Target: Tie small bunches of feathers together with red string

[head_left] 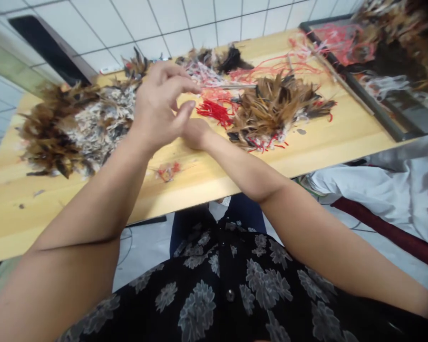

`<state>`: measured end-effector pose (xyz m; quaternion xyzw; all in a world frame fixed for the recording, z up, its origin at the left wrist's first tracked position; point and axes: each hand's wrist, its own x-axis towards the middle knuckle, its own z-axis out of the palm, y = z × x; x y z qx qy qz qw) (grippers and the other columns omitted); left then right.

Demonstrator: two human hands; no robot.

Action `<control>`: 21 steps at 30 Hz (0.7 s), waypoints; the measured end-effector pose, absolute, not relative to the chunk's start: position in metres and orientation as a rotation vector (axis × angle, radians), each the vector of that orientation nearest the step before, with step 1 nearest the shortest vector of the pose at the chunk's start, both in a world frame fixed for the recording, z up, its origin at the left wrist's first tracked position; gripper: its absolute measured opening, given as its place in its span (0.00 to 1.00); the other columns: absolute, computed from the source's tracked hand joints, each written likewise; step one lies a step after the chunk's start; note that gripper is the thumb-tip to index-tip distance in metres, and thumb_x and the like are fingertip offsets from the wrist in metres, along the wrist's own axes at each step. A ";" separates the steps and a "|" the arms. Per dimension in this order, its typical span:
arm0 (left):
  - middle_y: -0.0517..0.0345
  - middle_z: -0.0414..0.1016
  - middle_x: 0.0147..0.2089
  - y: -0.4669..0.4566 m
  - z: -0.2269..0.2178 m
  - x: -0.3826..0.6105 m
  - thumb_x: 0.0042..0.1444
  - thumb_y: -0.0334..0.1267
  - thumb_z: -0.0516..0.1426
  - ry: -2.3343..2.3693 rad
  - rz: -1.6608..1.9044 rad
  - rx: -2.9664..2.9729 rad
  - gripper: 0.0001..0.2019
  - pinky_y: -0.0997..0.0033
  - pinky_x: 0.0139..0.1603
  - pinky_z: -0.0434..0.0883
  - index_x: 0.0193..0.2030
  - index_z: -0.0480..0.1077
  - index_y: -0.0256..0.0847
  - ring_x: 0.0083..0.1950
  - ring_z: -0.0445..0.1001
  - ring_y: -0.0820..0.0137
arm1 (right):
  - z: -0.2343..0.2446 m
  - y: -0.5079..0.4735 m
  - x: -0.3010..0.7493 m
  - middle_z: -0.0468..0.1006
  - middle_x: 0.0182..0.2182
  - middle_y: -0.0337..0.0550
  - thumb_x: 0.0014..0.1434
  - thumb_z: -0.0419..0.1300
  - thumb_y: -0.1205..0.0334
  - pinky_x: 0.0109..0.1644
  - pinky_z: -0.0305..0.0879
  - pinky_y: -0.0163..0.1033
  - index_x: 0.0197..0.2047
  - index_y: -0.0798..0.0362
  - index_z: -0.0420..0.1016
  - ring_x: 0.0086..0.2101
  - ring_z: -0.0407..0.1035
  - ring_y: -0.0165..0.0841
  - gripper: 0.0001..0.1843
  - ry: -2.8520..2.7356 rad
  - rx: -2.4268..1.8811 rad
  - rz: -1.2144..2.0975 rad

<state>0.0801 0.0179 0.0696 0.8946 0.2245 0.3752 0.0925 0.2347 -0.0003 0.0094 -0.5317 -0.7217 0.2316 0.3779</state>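
My left hand (160, 107) is raised over the middle of the wooden table, its fingers curved and the thumb apart from them; nothing shows between them. Just below its thumb, my right hand (195, 133) is low over the tabletop, its fingers hidden behind the left hand. To the right lies a heap of brown feathers (278, 107) with white and red bits at its base. A bunch of short red strings (216, 111) sits between that heap and my hands. A larger pile of brown feathers (44, 130) with pale quill ends (102, 123) spreads on the left.
Behind my hands is a smaller feather pile (214, 61). Pink-red strings (281, 64) trail toward a dark-framed glass panel (364, 104) at right, bearing more feathers and strings. Orange scraps (169, 171) lie near the table's front edge. A tiled wall (185, 16) bounds the back.
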 end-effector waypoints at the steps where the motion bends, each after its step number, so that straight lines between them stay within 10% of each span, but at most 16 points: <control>1: 0.45 0.83 0.72 0.025 0.068 0.063 0.80 0.61 0.74 0.753 1.167 2.563 0.21 0.36 0.78 0.80 0.66 0.87 0.50 0.71 0.75 0.44 | 0.008 0.002 0.236 0.97 0.47 0.54 0.73 0.73 0.84 0.54 0.80 0.45 0.54 0.60 0.91 0.50 0.91 0.49 0.13 -2.009 -1.370 0.604; 5: 0.51 0.83 0.62 0.041 0.060 0.003 0.78 0.61 0.78 1.045 1.135 2.293 0.21 0.42 0.82 0.72 0.60 0.86 0.49 0.72 0.69 0.47 | 0.022 -0.009 0.238 0.93 0.72 0.63 0.88 0.55 0.71 0.64 0.80 0.50 0.74 0.56 0.88 0.68 0.89 0.55 0.24 -2.446 -1.559 0.213; 15: 0.63 0.78 0.34 0.038 0.064 -0.084 0.62 0.41 0.72 1.560 0.731 2.241 0.01 0.51 0.62 0.77 0.40 0.86 0.52 0.40 0.70 0.59 | 0.021 -0.014 0.239 0.93 0.67 0.64 0.87 0.54 0.68 0.64 0.82 0.56 0.73 0.56 0.87 0.65 0.89 0.60 0.24 -2.342 -1.710 0.099; 21: 0.50 0.87 0.52 -0.002 0.070 -0.070 0.73 0.34 0.66 1.468 0.326 2.357 0.10 0.48 0.78 0.78 0.54 0.91 0.45 0.61 0.84 0.50 | 0.006 -0.010 0.249 0.95 0.62 0.63 0.88 0.56 0.64 0.62 0.81 0.55 0.67 0.54 0.89 0.60 0.89 0.57 0.19 -2.319 -1.678 0.089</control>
